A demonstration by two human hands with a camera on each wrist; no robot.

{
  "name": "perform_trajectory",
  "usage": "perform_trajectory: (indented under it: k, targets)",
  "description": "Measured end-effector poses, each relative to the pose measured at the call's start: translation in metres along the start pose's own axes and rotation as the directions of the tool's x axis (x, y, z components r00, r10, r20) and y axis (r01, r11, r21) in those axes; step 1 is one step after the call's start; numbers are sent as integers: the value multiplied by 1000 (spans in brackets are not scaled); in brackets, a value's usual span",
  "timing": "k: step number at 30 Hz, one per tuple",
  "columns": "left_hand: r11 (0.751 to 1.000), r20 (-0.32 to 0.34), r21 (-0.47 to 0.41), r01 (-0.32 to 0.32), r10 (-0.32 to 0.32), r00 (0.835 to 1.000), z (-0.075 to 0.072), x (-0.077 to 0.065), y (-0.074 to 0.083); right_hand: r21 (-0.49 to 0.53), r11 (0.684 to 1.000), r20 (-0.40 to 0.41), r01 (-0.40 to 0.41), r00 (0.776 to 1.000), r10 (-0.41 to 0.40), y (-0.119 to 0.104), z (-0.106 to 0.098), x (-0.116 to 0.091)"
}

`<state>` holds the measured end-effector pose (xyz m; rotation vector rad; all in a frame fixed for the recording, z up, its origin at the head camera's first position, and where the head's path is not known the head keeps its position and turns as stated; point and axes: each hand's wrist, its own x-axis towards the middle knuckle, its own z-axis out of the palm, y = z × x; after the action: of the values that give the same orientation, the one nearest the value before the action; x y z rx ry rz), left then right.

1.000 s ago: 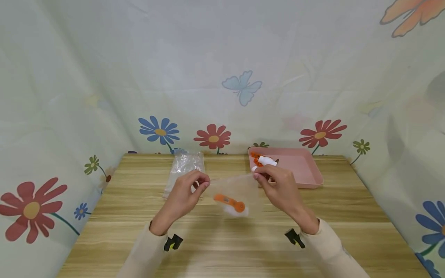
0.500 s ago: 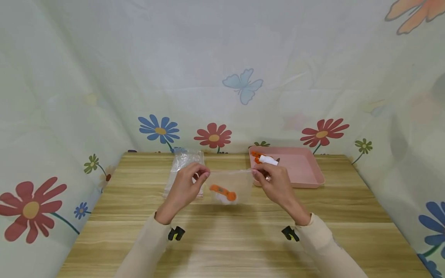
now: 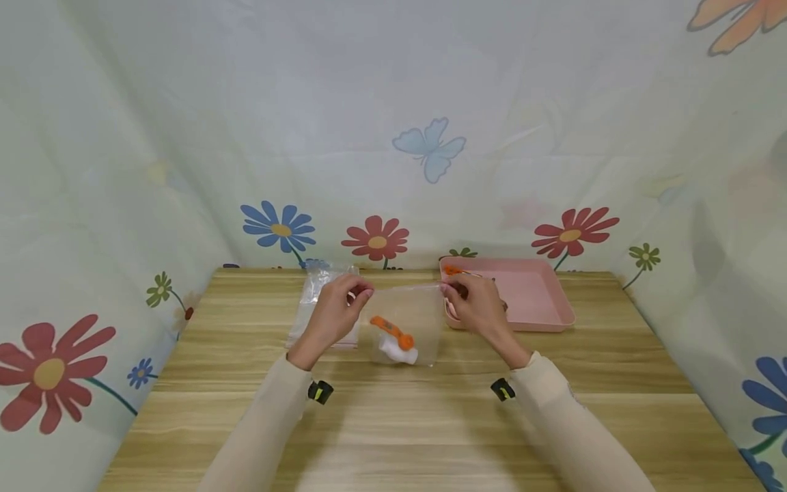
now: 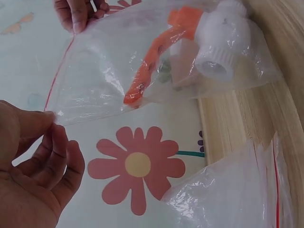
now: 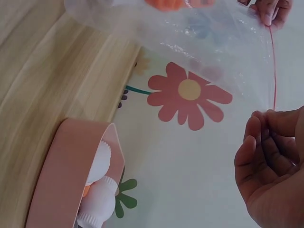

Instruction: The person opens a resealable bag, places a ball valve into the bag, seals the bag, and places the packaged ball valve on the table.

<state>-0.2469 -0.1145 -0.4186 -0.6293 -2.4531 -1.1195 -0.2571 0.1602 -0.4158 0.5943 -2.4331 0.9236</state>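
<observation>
Near the left part of the back edge of the worktop point(image 3: 393, 437) lies a stack of clear bags point(image 3: 310, 301); only the left wrist view shows the red lines along the stack's edge. In front of this stack is the left hand point(image 3: 335, 307). Its thumb and index finger are pinched on the left upper corner of a clear bag point(image 3: 425, 321), which hangs between the two hands, over the middle of the worktop. The bag is thin and a little wrinkled; inside, an orange handle point(image 3: 387, 330) leans across a white fitting point(image 3: 396, 351). The left wrist view shows better the round opening and ribbed collars of the fitting, and a straight red strip point(image 4: 59, 73) along the bag's top. The right hand point(image 3: 476, 307) pinches the other upper corner with thumb and index finger. Behind it, near the back edge, right of the middle, stands a pink tray point(image 3: 535, 297); the right wrist view reveals white parts point(image 5: 100, 199) in it, which the hand mostly hides from the head view.
</observation>
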Motion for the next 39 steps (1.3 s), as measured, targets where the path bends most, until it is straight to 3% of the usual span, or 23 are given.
perform_trajectory:
  k: [12, 19, 26, 36, 39]
  targets:
    - [997, -19, -10, 70, -70, 997, 10, 26, -16, -32, 999, 50, 19, 999, -17, 19, 13, 29]
    - [994, -27, -6, 111, -111, 993, 18, 38, -25, -52, 995, 82, -82, 993, 86, 28, 20, 42]
    - [992, -52, -4, 130, -130, 990, 26, 48, -36, -83, 988, 81, -133, 987, 140, 35, 28, 55]
    - [983, -29, 17, 183, -183, 983, 41, 54, -53, -148, 969, 155, -197, 963, 219, 49, 45, 65]
    - [977, -18, 33, 209, -208, 978, 43, 53, -55, -161, 961, 207, -224, 944, 255, 51, 47, 65]
